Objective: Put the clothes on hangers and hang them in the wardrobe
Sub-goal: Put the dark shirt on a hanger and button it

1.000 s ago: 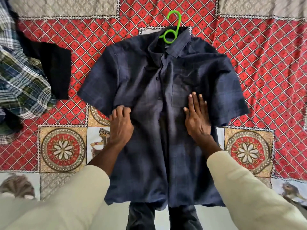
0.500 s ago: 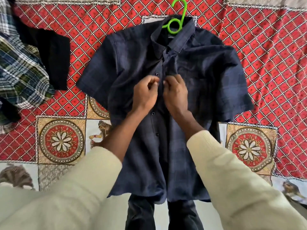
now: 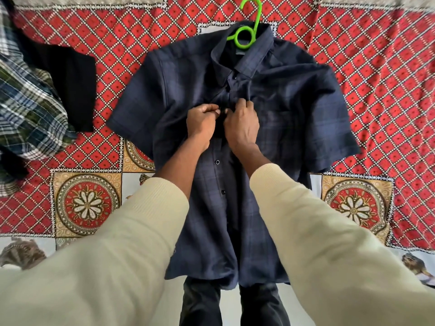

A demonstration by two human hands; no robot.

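hands at the button line: my left hand [image 3: 202, 120] and right hand [image 3: 242, 124] meet knuckle to knuckle over the chest of a dark blue short-sleeved shirt [image 3: 294, 114] spread flat, front up, on a bed covered by a red diamond-patterned bedspread [image 3: 376, 67]. both wrists are bent downward, both forearms reach in from the bottom corners in cream sleeves [image 3: 117, 243] and converge toward the middle. the fingers of my left hand are curled, thumb and fingertips pinching the edge of the placket; the fingers of my right hand are curled too, gripping the opposite edge of the placket and bunching the cloth just above it. below my hands the front hangs partly open, with small dark buttons [image 3: 217, 162] showing along the edge. a green plastic hanger [image 3: 247, 34] sits inside the collar, its hook lying on the bedspread beyond the neck. at the far left lie a plaid garment [image 3: 26, 109] and a black garment [image 3: 73, 90], well apart from the shirt.
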